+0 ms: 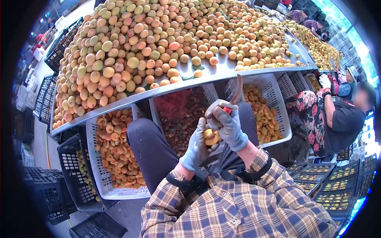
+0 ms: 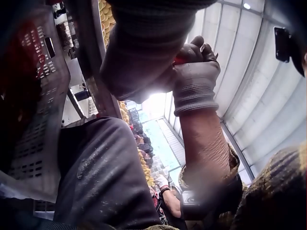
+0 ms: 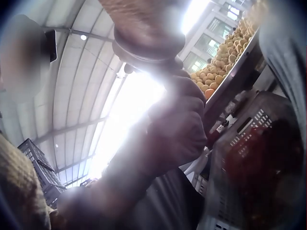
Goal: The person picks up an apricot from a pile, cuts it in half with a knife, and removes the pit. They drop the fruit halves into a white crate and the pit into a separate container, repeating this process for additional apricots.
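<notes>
In the head view, my gloved left hand (image 1: 196, 142) grips a cut apricot (image 1: 212, 137) with yellow flesh and a brown pit showing. Close against it, my gloved right hand (image 1: 230, 126) holds a knife by its red handle (image 1: 227, 110); the curved blade (image 1: 238, 89) points up, away from the fruit. Both hands are above the lap, over a crate (image 1: 156, 114) of dark brown pits with red mesh in it. From the left wrist, the right hand (image 2: 196, 79) appears beyond the dark near glove, with a bit of red at its fingers. Glare washes out much of the right wrist view.
A metal table (image 1: 222, 73) heaped with whole apricots (image 1: 131, 47) spans the front. White crates of apricot halves stand left (image 1: 104, 190) and right (image 1: 283, 127) of the knees. Black crates (image 1: 71, 190) lie at the left. Another person (image 1: 345, 119) sits at the right.
</notes>
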Demonstrator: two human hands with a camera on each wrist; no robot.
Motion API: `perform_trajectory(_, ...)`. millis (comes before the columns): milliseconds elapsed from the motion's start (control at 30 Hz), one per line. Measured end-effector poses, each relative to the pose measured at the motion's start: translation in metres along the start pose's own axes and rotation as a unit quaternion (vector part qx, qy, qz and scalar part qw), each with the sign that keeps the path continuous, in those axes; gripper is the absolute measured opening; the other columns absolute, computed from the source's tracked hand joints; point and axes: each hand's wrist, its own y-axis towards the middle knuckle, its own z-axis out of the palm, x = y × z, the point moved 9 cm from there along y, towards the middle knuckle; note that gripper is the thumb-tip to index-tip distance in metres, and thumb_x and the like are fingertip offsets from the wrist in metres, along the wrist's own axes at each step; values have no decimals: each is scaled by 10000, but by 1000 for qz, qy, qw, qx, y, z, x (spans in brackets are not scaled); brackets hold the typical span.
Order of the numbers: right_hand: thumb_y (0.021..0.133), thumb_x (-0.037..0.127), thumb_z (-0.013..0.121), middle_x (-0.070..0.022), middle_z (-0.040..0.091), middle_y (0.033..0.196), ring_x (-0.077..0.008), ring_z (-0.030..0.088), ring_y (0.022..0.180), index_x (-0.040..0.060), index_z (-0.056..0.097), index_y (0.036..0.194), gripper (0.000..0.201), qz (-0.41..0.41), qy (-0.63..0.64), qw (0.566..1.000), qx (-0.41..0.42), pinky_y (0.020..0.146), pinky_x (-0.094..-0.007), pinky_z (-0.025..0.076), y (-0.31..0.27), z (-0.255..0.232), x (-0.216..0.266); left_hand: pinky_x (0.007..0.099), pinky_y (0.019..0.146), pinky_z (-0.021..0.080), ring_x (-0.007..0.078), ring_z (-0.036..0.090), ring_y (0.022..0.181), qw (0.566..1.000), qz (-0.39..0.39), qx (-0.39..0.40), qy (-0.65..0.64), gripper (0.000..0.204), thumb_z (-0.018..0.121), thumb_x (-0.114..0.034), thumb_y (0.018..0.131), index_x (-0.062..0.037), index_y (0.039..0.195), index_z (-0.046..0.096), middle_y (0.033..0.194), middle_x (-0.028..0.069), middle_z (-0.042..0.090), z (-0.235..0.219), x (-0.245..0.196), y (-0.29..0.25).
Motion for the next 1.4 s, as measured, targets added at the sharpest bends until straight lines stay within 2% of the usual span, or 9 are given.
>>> perform_trajectory(33, 946, 198, 531, 40, 412, 562, -14, 311, 466, 10, 590, 833, 227, -20, -39, 999, -3, 449, -193, 259, -1, 0, 0, 216, 465, 395, 118, 551, 629, 979, -139, -5, -147, 420, 373, -519, 970, -133, 1060, 514, 854, 19, 579, 1, 24, 3)
perform_trajectory(200, 896, 161, 608, -29, 577, 720, -23, 408, 494, -13, 624, 798, 200, -10, -20, 1000, -9, 456, -187, 295, -3, -9, -9, 192, 357, 324, 103, 478, 434, 978, -117, -15, -169, 497, 401, -612, 923, -131, 961, 520, 691, 16, 548, -5, 35, 13)
perform_trajectory(700, 986, 306, 461, 54, 278, 531, -45, 257, 439, 59, 496, 806, 307, -13, 49, 998, -36, 433, -226, 241, -2, -14, -19, 209, 346, 364, 144, 534, 437, 983, -134, 24, -125, 602, 322, -643, 925, -79, 968, 529, 685, 80, 594, -3, 31, 11)
perform_trajectory(867, 930, 274, 591, -10, 560, 687, -44, 456, 532, 29, 597, 801, 277, 41, -24, 999, -14, 465, -195, 345, -3, -16, -42, 290, 616, 542, 199, 653, 794, 986, -22, 19, 163, 565, 373, -587, 941, -100, 1207, 479, 988, 72, 619, -15, 23, 9)
perform_trajectory(933, 917, 282, 617, -5, 588, 726, -30, 466, 570, 39, 615, 787, 276, -59, -189, 980, 18, 490, -184, 350, -4, -5, -39, 324, 734, 543, 198, 636, 912, 980, -145, -82, -113, 528, 388, -542, 951, -127, 1272, 449, 1082, 64, 594, -20, 53, 8)
perform_trajectory(1267, 973, 262, 489, 71, 281, 500, -41, 256, 395, 45, 518, 793, 284, 104, 179, 977, -55, 398, -224, 236, -15, -41, -58, 274, 582, 500, 177, 613, 730, 943, -187, 172, -215, 404, 477, -394, 926, -45, 1129, 489, 933, 101, 595, 10, 65, 7)
perform_trajectory(1300, 963, 274, 499, 72, 268, 506, -42, 252, 402, 51, 509, 807, 273, 116, 185, 974, -59, 408, -221, 246, -17, -44, -61, 297, 618, 500, 199, 610, 744, 980, 53, 158, 108, 408, 567, -329, 865, -15, 1111, 483, 927, 113, 592, 6, 35, 9)
perform_trajectory(1333, 954, 286, 509, 73, 254, 512, -43, 248, 408, 56, 500, 820, 266, 129, 190, 971, -60, 417, -218, 256, -18, -47, -65, 320, 653, 500, 222, 607, 758, 856, 288, 120, 412, 441, 657, -265, 803, 14, 1094, 476, 921, 125, 589, 22, 2, -7)
perform_trajectory(1400, 955, 289, 505, 72, 258, 512, -44, 250, 409, 62, 501, 821, 265, 136, 203, 967, -65, 419, -218, 256, -21, -52, -68, 360, 705, 487, 267, 598, 778, 910, 145, 118, 369, 511, 736, -155, 689, 53, 1067, 463, 913, 146, 575, 19, 16, 3)
